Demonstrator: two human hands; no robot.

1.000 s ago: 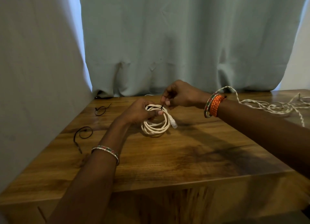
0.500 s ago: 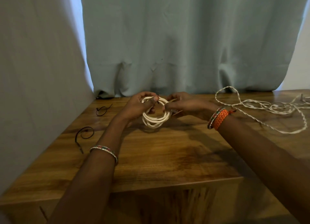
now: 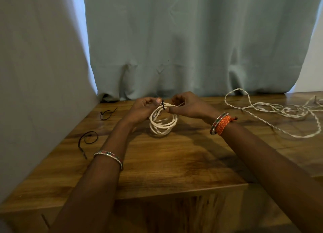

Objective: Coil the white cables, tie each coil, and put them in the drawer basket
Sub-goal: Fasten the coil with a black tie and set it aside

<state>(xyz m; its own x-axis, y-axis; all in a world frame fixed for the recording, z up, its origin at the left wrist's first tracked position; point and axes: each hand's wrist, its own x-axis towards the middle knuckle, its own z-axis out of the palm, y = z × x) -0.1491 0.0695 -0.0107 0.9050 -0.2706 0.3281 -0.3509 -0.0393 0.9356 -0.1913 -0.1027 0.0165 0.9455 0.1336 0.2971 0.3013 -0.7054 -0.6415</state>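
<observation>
Both hands grip the coil [image 3: 163,122] above the surface [image 3: 174,159], left hand [image 3: 143,108] and right hand [image 3: 188,107] pinching its top by the black tie [image 3: 163,105], loose cable [image 3: 272,110] far right.

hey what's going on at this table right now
A person is tying up a coiled white cable over a wooden table. Both hands grip the top of the coil: the left hand and the right hand work a black tie wrapped around it. Two more black ties lie on the table to the left. A loose, twisted white cable is sprawled on the right, not yet coiled. No drawer basket is in view.
</observation>
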